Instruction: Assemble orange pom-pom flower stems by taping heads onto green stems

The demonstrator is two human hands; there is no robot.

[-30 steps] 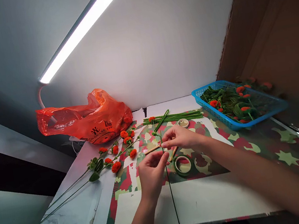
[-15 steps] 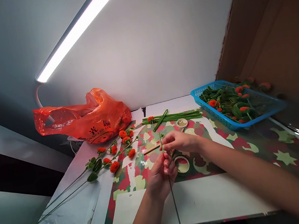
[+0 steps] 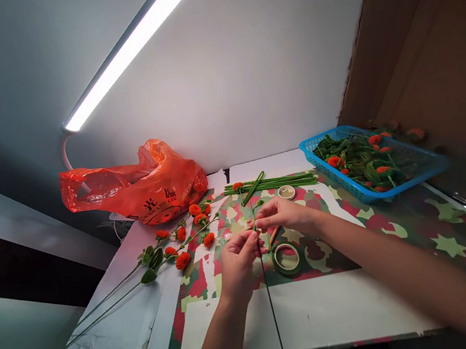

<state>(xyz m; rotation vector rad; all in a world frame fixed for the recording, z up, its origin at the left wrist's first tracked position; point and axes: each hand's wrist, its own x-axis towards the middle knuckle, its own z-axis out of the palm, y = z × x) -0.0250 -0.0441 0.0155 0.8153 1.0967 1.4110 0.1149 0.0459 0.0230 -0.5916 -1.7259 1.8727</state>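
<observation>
A long thin green flower stem point(image 3: 270, 299) runs from above my fingers down past the table's front edge. My left hand point(image 3: 241, 253) is closed, pinching the stem between thumb and fingers. Just above it, my right hand point(image 3: 282, 215) pinches the same stem near its top, where a small green bud point(image 3: 260, 203) shows. A roll of dark green tape point(image 3: 298, 259) lies below my right hand. Behind the hands, a smaller pale roll of tape point(image 3: 286, 192) rests on the patterned cover. A wooden stick point(image 3: 274, 235) is partly hidden by my right hand.
Orange artificial flowers point(image 3: 182, 260) on stems lie at the left. An orange plastic bag point(image 3: 149, 182) stands behind them. Green stems point(image 3: 288, 181) are bundled at the back. A blue basket point(image 3: 382, 195) with flowers and leaves sits at right. A lamp point(image 3: 135, 48) hangs above.
My left hand has rotated and shifted slightly left and up along the stem. My right hand stays at the top. The view has moved a little, and the green tape roll shows more fully.
</observation>
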